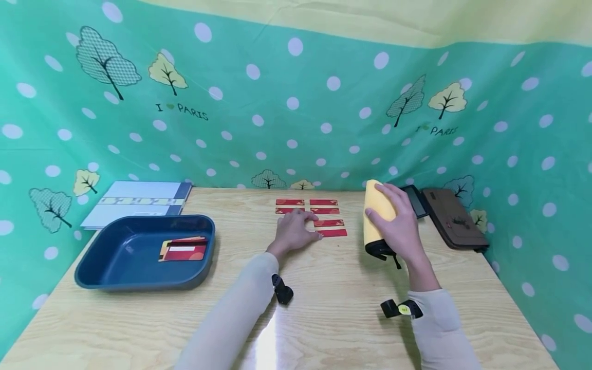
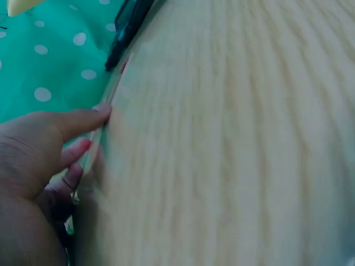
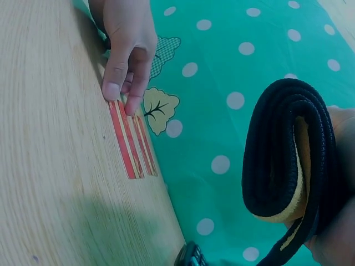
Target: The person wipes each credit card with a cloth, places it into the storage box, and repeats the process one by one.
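My left hand [image 1: 294,230] is low over the table, thumb and a fingertip at the two long edges of a flat red card [image 1: 329,223], pinching its left end. More red cards [image 1: 324,202] lie behind it, showing as red bands with pale bands between; part of this group is hidden by the hand. My right hand [image 1: 400,221] holds a folded yellow cloth [image 1: 376,213] above the table, thumb on the near face. In the right wrist view the cloth's black edge [image 3: 269,133] shows its folded layers, with a narrow tail hanging down.
At left stands a dark blue tray [image 1: 97,280] with several red cards [image 1: 185,252] in it. A pale blue folder [image 1: 139,198] is behind it. At back right lie a dark flat device [image 1: 414,200] and a brown zip case [image 1: 453,218]. A polka-dot curtain [image 1: 324,103] borders the table.
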### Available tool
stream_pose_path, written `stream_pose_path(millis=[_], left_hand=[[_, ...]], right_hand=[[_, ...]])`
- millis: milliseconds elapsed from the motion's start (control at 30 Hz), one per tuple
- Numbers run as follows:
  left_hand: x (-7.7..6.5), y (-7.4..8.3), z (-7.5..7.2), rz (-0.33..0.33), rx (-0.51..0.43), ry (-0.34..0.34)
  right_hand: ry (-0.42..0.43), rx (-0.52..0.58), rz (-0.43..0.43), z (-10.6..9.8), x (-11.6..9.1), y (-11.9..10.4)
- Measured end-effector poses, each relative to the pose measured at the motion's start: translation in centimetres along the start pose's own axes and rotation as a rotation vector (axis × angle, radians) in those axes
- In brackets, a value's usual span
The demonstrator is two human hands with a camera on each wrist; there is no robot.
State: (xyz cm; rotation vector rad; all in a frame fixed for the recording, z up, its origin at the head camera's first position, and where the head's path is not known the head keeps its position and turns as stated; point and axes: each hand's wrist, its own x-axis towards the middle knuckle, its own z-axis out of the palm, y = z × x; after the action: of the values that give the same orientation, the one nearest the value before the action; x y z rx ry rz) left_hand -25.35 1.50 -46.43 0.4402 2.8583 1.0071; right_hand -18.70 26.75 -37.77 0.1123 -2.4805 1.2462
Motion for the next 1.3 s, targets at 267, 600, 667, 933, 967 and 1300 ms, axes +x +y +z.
stream_pose_path(millis=[267, 600, 667, 933, 967, 1300], left_hand=[[0.0, 0.9, -0.5, -0.065, -0.053, -0.025], [-0.8, 0.7, -0.5, -0.038, -0.182, 0.037], [-0.9, 0.8, -0.5, -0.035, -0.224, 0.030], [-2.4, 1.6, -2.2, -0.055, -0.649, -0.103], [-2.8, 1.6, -2.6, -0.053, -0.678, -0.106], [-5.7, 1.7, -8.2, 0.020, -0.953, -0.003]], right_hand=[[0.003, -0.003, 0.004, 0.1, 0.0, 0.2], [-0.005, -0.006, -0.020, 0.3, 0.1, 0.1], [-0.005, -0.006, -0.024, 0.3, 0.1, 0.1], [-0.009, -0.013, -0.025, 0.3, -0.1, -0.1], [-0.012, -0.013, -0.025, 0.3, -0.2, -0.2], [-0.028, -0.017, -0.040, 0.6, -0.4, -0.9]])
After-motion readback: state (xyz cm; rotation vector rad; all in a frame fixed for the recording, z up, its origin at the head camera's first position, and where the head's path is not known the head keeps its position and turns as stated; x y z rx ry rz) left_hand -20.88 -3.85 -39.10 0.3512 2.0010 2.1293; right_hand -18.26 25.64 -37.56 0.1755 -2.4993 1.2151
